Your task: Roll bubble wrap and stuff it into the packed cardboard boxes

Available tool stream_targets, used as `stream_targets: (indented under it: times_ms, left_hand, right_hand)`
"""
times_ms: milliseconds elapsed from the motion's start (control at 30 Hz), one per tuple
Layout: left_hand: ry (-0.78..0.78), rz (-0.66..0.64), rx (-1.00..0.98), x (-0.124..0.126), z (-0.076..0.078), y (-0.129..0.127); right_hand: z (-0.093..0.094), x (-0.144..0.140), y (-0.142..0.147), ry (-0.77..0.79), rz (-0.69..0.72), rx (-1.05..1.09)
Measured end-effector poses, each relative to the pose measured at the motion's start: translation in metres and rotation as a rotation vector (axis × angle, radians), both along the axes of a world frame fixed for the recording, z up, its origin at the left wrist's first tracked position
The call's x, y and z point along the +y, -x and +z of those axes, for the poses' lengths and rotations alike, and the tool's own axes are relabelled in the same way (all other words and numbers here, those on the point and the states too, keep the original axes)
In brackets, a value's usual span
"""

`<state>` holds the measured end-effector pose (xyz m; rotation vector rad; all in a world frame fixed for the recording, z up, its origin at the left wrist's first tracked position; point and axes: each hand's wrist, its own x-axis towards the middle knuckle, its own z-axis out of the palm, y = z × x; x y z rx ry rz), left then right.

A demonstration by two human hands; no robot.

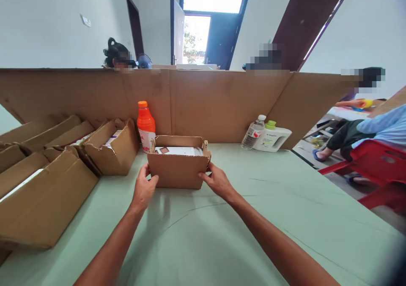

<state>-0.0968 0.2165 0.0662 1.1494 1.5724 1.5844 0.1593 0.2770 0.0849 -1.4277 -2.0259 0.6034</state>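
A small open cardboard box [178,167] stands on the pale green table [241,227], with a white item [177,151] lying inside it. My left hand [143,189] grips the box's near left corner. My right hand [217,180] holds its near right corner, with the fingers wrapped round the side. Both forearms reach in from the bottom edge. An orange bottle [145,125] stands just behind the box's left corner.
Several open cardboard boxes [47,172] lie stacked along the left. A tall cardboard wall [206,104] closes the table's far side. A clear water bottle [253,133] and a white jug [272,137] stand by it. People sit beyond, and a red chair [374,163] is at right.
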Motion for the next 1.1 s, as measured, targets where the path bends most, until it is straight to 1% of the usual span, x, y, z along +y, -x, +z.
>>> stream_targets:
  times_ms: [67,133,167,233,300,333,367,433,500,567,667,767,867,967,1100]
  left_hand:
    - [-0.012,-0.019,-0.023,0.009,0.005,-0.017]
    - [-0.019,-0.071,-0.030,0.006,0.007,-0.041]
    - [-0.020,-0.126,-0.035,-0.001,0.007,-0.054]
    - [-0.006,-0.258,-0.061,-0.023,0.006,-0.078]
    - [0.041,-0.356,-0.094,-0.053,0.002,-0.090]
    - [0.072,-0.371,-0.109,-0.068,-0.001,-0.090]
    - [0.103,-0.356,-0.118,-0.082,-0.005,-0.085]
    - [0.140,-0.252,-0.114,-0.103,-0.013,-0.067]
    - [0.139,-0.130,-0.106,-0.115,-0.017,-0.044]
    - [0.125,-0.038,-0.099,-0.120,-0.017,-0.026]
    - [0.097,0.035,-0.083,-0.126,-0.018,-0.018]
    - [0.089,0.047,-0.079,-0.130,-0.023,-0.024]
    - [0.117,0.053,-0.059,-0.132,-0.028,-0.031]
    - [0.143,0.069,-0.026,-0.133,-0.028,-0.033]
    - [0.159,0.089,-0.014,-0.135,-0.029,-0.036]
  right_hand:
    - [0.004,-0.001,-0.009,-0.018,-0.053,0.014]
    - [0.007,-0.014,-0.034,-0.039,-0.121,0.020]
    - [0.007,-0.026,-0.050,-0.061,-0.162,0.014]
    - [0.005,-0.059,-0.082,-0.141,-0.242,-0.008]
    - [-0.002,-0.101,-0.104,-0.265,-0.285,-0.029]
    - [-0.007,-0.123,-0.109,-0.327,-0.277,-0.030]
    - [-0.014,-0.144,-0.109,-0.379,-0.251,-0.025]
    - [-0.028,-0.176,-0.099,-0.431,-0.154,-0.007]
    - [-0.041,-0.194,-0.087,-0.428,-0.034,0.001]
    - [-0.049,-0.199,-0.080,-0.404,0.057,0.003]
    - [-0.057,-0.190,-0.085,-0.338,0.094,0.040]
    - [-0.063,-0.174,-0.093,-0.215,0.117,0.097]
    - [-0.071,-0.163,-0.092,-0.150,0.175,0.120]
    - [-0.078,-0.160,-0.085,-0.133,0.215,0.154]
    - [-0.083,-0.159,-0.077,-0.188,0.202,0.191]
